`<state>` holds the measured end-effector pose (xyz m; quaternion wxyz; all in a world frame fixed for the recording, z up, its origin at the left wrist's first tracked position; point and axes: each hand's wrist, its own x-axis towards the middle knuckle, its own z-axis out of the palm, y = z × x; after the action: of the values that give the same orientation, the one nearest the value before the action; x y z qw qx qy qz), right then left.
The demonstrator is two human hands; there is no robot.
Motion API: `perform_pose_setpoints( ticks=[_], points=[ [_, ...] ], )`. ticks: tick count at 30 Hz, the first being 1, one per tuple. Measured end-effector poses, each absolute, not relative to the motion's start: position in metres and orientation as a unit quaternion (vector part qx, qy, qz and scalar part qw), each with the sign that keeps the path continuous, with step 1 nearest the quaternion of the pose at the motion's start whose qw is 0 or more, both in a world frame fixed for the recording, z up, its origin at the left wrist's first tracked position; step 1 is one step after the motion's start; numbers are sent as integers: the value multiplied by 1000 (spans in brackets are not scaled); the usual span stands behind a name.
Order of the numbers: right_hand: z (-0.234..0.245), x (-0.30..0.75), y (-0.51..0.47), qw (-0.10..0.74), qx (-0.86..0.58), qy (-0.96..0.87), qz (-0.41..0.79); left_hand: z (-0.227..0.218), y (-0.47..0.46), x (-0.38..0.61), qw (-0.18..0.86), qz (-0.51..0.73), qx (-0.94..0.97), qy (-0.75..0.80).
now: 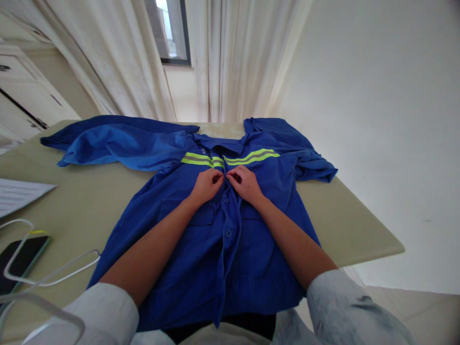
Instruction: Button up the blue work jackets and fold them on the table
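Note:
A blue work jacket (266, 249) with yellow-green and grey reflective bands lies spread over the table, its collar at the far side and its hem toward me. Just below the chest band, my left hand (208, 184) pinches one edge of the front opening. Facing it, my right hand (246, 182) grips the opposite edge, fingertips almost touching the left ones. Whatever sits between the fingers is hidden. Two buttons (229, 233) show on the placket below my hands, where the front hangs unfastened. Both sleeves are laid out to the sides.
The beige table (352, 225) ends at a white wall on the right. At left lie a paper sheet (21, 194), a dark phone (25, 258) and a looping white cable (68, 280). Curtains (237, 57), a window (170, 33) and a white cabinet (32, 86) stand beyond.

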<state>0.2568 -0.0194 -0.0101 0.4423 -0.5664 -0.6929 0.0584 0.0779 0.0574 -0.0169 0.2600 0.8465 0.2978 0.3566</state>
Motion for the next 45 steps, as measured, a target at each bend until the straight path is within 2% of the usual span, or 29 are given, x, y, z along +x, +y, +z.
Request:
perform_pose_setpoints(
  ticks=[7, 12, 15, 21, 34, 45],
  points=[
    [-13, 260, -15, 486, -581, -637, 143, -16, 56, 77, 246, 354, 862, 265],
    [-17, 264, -9, 485, -574, -629, 199, -13, 51, 78, 225, 349, 869, 270],
    [-16, 263, -9, 482, -576, -636, 176, -15, 53, 79, 257, 368, 846, 287],
    [-12, 257, -14, 473, -584, -652, 99, -18, 61, 80, 397, 356, 792, 298],
    [-10, 253, -18, 458, -591, -661, 74, -21, 72, 80, 575, 329, 686, 301],
    [-10, 253, -19, 452, -591, -666, 59, -19, 69, 82, 567, 338, 681, 316]
  ],
)
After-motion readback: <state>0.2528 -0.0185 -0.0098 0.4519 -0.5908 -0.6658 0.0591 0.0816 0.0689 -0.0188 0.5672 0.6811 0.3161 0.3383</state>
